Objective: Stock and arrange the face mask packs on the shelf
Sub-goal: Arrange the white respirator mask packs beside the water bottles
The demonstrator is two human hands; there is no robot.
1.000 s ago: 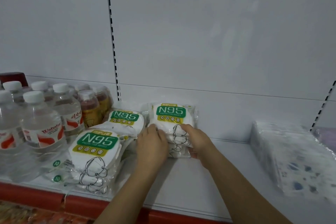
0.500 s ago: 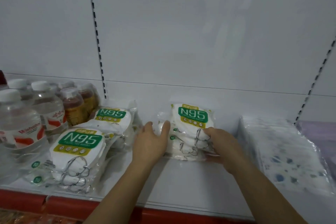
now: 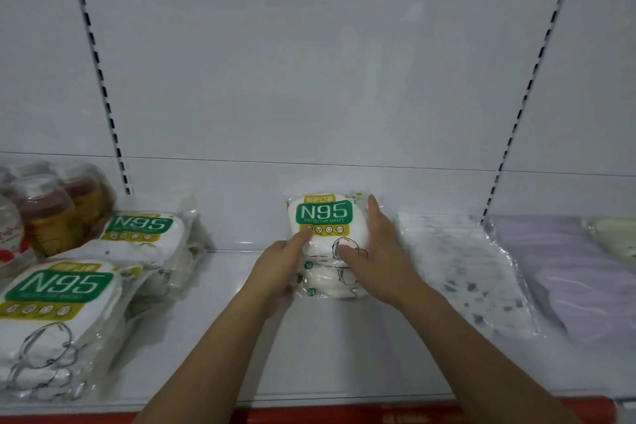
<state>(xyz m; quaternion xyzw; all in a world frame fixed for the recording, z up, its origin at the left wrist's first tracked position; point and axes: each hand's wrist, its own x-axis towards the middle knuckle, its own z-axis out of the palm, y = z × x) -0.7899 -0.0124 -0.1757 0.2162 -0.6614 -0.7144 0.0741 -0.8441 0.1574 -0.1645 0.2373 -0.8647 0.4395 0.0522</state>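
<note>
Both hands, left hand [image 3: 280, 260] and right hand [image 3: 373, 249], flat-fingered against the N95 stack [image 3: 325, 244]: best squared against the patterned pack [image 3: 461, 272] evenly.

Both hands [image 3: 280, 263] [image 3: 373, 251] forward, fingers extended
</note>
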